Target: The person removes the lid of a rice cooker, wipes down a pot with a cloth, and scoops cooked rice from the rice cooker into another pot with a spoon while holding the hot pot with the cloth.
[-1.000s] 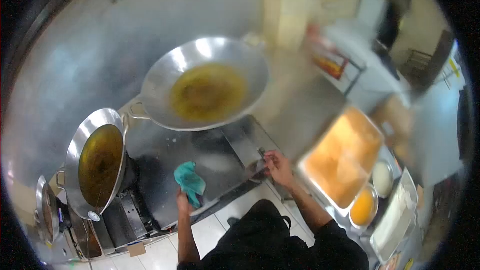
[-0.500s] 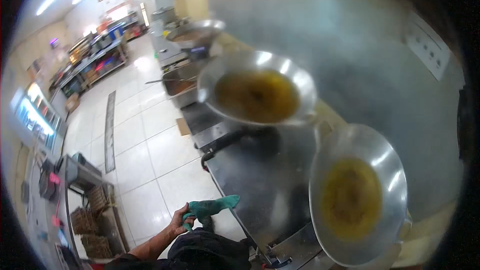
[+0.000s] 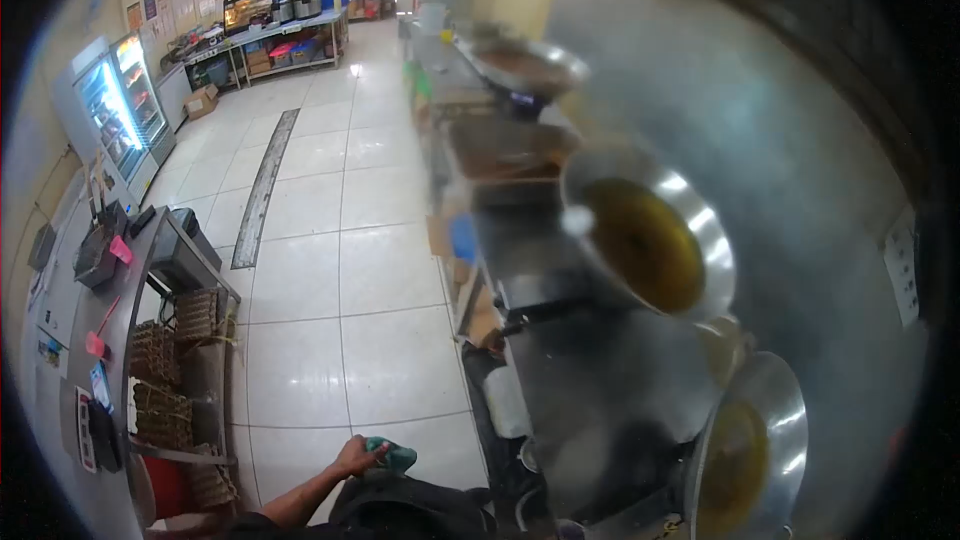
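A green cloth [image 3: 400,456] is at the near end of the scene, just beyond the person's dark clothing [image 3: 410,510]. The left hand [image 3: 357,456] has its fingers curled around it. The bunched cloth runs roughly left to right, its loose end pointing right and slightly nearer. The right hand is out of view, so I cannot tell its state. Beyond the cloth, a lane of tiled floor [image 3: 395,330] stretches far, bounded right by the left edge of a dark metal worktop [image 3: 600,370] and left by the edge of a steel table [image 3: 137,265]. On the right, two woks of oil tilt in view, a near wok [image 3: 777,395] and a farther wok [image 3: 712,255]. Farther still sits a blurred rectangular pan [image 3: 510,145].
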Action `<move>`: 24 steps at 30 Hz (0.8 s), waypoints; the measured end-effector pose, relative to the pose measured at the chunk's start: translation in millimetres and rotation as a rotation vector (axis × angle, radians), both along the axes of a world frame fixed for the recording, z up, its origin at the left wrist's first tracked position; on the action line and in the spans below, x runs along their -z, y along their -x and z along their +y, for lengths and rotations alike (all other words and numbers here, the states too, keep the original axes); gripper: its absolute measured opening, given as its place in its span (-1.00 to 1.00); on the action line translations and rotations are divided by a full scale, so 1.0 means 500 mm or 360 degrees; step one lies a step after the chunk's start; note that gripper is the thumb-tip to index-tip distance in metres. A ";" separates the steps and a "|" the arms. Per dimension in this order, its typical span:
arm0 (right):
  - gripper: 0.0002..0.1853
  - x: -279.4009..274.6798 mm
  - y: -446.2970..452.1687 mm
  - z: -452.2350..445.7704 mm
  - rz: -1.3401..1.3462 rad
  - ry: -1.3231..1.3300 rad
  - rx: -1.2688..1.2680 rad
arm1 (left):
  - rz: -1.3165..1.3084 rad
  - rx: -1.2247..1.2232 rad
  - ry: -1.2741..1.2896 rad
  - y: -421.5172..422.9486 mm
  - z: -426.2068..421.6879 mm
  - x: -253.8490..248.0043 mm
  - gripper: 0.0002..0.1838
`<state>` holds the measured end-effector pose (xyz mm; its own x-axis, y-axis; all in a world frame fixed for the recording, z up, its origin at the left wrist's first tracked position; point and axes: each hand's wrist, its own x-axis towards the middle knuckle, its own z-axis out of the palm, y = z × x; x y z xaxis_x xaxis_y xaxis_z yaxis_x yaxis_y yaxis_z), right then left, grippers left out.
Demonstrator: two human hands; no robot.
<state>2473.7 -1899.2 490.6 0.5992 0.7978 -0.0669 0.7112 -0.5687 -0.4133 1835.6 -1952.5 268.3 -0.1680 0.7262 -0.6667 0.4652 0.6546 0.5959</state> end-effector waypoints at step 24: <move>-0.58 0.038 1.276 0.582 0.2547 -0.0829 0.0018 | -0.2697 -0.1406 -0.0711 0.838 0.537 -0.280 -0.36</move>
